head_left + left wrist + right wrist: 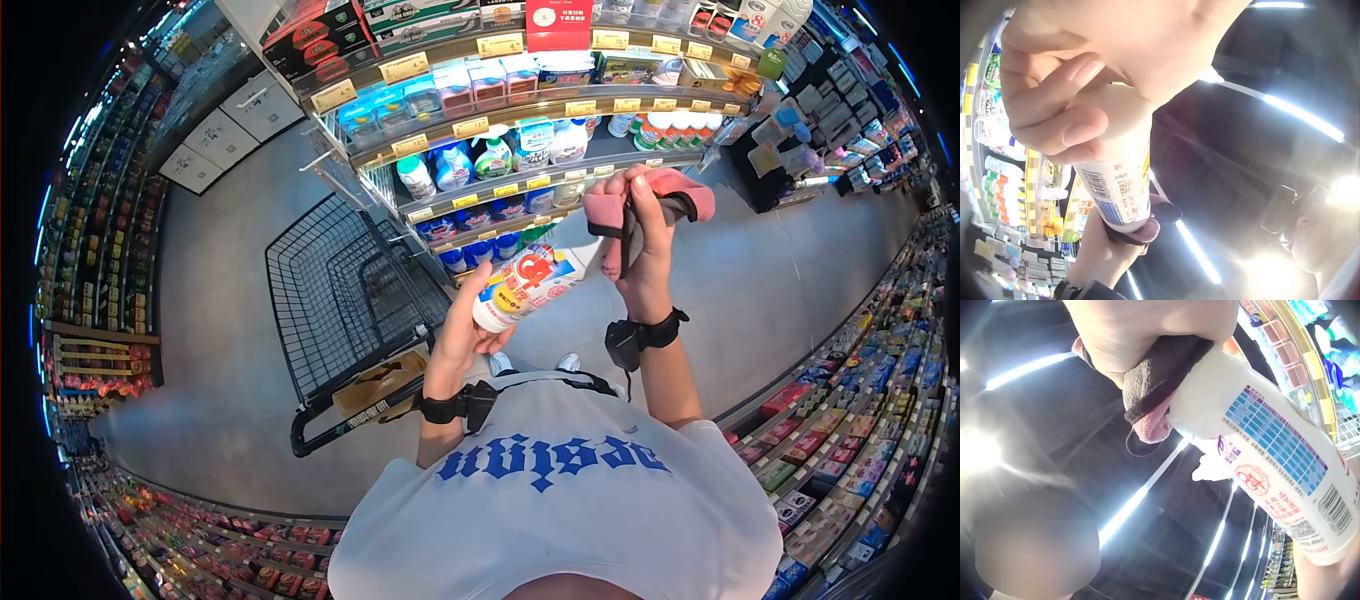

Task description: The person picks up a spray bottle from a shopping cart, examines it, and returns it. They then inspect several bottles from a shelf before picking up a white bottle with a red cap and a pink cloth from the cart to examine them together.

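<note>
A white plastic bottle (pixel 535 280) with a red, yellow and blue label lies slanted between both hands, in front of the chest. My left hand (pixel 458 335) holds its base; the left wrist view shows fingers curled round the bottle's lower end (pixel 1116 178). At the upper end, my right hand (pixel 650 245) grips a pink cloth with dark grey edging (pixel 690 195), bunched against the bottle's top. In the right wrist view the cloth (pixel 1152 381) wraps that end, so the cap is hidden. A barcode and a blue printed table show on the bottle's back (pixel 1279 447).
A black wire shopping cart (pixel 340 290) stands to the left, with a brown item (pixel 380 385) near its handle. Ahead is a shelf unit (pixel 600 160) of bottles and boxes with yellow price tags. More stocked shelves (pixel 840 450) run along the right and behind.
</note>
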Available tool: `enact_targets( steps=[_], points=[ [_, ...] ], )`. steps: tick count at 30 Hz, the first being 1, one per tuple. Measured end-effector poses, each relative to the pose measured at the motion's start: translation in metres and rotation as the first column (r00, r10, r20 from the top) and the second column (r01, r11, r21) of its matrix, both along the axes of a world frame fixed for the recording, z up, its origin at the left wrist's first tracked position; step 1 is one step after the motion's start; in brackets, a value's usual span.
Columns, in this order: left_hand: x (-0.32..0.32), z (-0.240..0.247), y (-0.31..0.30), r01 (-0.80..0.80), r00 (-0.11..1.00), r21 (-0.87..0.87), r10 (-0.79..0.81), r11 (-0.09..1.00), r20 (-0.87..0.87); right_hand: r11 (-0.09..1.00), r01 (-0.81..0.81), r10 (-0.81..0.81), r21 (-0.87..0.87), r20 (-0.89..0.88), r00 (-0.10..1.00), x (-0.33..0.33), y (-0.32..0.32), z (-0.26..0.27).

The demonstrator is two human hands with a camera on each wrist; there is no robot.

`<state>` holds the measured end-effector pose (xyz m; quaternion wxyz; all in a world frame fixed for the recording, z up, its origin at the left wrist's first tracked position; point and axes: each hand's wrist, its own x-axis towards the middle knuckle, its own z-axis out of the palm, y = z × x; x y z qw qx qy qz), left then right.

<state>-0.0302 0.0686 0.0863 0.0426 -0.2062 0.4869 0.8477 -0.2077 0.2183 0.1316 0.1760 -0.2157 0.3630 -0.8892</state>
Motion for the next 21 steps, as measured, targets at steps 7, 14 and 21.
enact_targets(
  steps=[7,14,21],
  points=[
    [-0.002,-0.002,-0.004,-0.115,0.993,0.012,0.115,0.993,-0.037,0.982,-0.078,0.083,0.169,-0.019,0.996,0.034,-0.014,-0.012],
    [-0.009,-0.013,0.000,-0.229,0.969,-0.322,0.185,0.919,-0.162,0.943,-0.219,0.218,0.252,0.030,0.975,0.056,-0.036,-0.035],
    [-0.027,0.003,-0.005,-0.456,0.853,-0.471,0.220,0.755,-0.473,0.860,-0.172,0.314,0.481,-0.232,0.921,0.050,-0.013,-0.071]
  ],
)
